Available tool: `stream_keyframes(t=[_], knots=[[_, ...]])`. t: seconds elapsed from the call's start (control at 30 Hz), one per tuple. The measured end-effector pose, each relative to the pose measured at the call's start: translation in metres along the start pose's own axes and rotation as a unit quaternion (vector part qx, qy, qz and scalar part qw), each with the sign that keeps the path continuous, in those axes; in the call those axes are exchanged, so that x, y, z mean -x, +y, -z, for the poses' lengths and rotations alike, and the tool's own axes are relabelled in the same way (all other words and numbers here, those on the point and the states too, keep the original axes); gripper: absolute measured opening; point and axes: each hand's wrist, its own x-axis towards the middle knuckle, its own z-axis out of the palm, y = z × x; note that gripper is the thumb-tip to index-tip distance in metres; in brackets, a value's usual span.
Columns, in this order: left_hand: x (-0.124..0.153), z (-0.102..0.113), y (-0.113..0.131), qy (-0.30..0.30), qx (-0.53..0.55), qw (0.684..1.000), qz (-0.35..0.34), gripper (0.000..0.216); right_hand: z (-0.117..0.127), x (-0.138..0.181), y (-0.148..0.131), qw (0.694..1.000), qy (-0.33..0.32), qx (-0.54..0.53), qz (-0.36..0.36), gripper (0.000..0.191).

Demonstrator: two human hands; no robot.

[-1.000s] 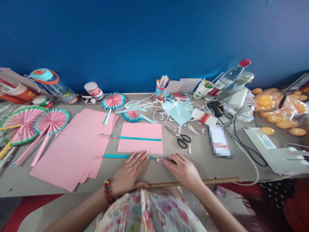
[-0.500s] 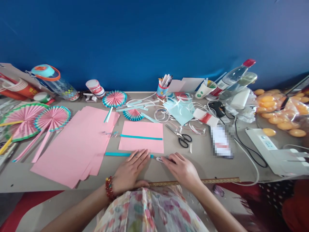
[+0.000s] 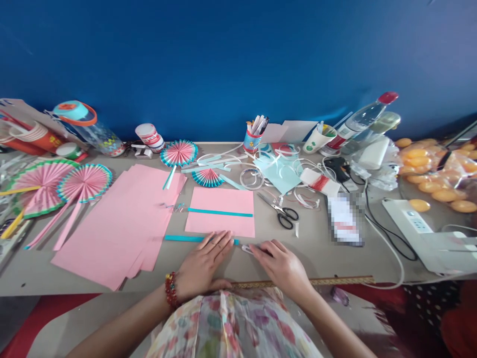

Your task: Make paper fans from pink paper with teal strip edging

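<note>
My left hand [image 3: 203,261] lies flat with fingers stretched out, pressing a teal paper strip [image 3: 182,238] onto the table near its front edge. My right hand [image 3: 281,263] is closed round a small pen-like tool [image 3: 246,247] whose tip meets the strip's right end. Just behind the hands lies a pink paper sheet [image 3: 219,205] with a second teal strip [image 3: 219,213] across it. A ruler [image 3: 328,281] lies along the table edge under my right wrist.
A stack of pink sheets [image 3: 119,223] lies to the left, with pink paper fans [image 3: 84,183] beyond it. Scissors [image 3: 281,211] sit right of the sheet. A pen cup [image 3: 252,136], bottles [image 3: 357,122], a power strip [image 3: 410,221] and paper scraps crowd the back and right.
The camera has shifted slightly, so the scene sits a little to the right. Both hands stay in place on the strip.
</note>
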Motion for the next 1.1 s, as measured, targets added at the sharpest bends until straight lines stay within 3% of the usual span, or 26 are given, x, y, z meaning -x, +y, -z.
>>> stream_keyframes(t=[0.17, 0.43, 0.63, 1.1], knots=[[-0.001, -0.001, 0.0, 0.002, 0.009, 1.0, 0.002, 0.096, -0.004, -0.002, -0.004, 1.0, -0.004, -0.003, 0.0, 0.032], [0.013, 0.014, -0.008, 0.012, -0.009, 1.0, 0.018, 0.086, -0.007, -0.002, -0.005, 0.999, 0.004, -0.031, -0.012, 0.03], [0.019, 0.009, -0.011, -0.015, -0.026, 0.999, 0.035, 0.095, -0.007, -0.003, -0.006, 0.999, 0.008, -0.033, -0.017, 0.032], [0.018, 0.007, -0.011, -0.011, -0.026, 0.999, 0.036, 0.095, -0.008, -0.008, -0.011, 1.0, 0.006, -0.021, 0.007, 0.032]])
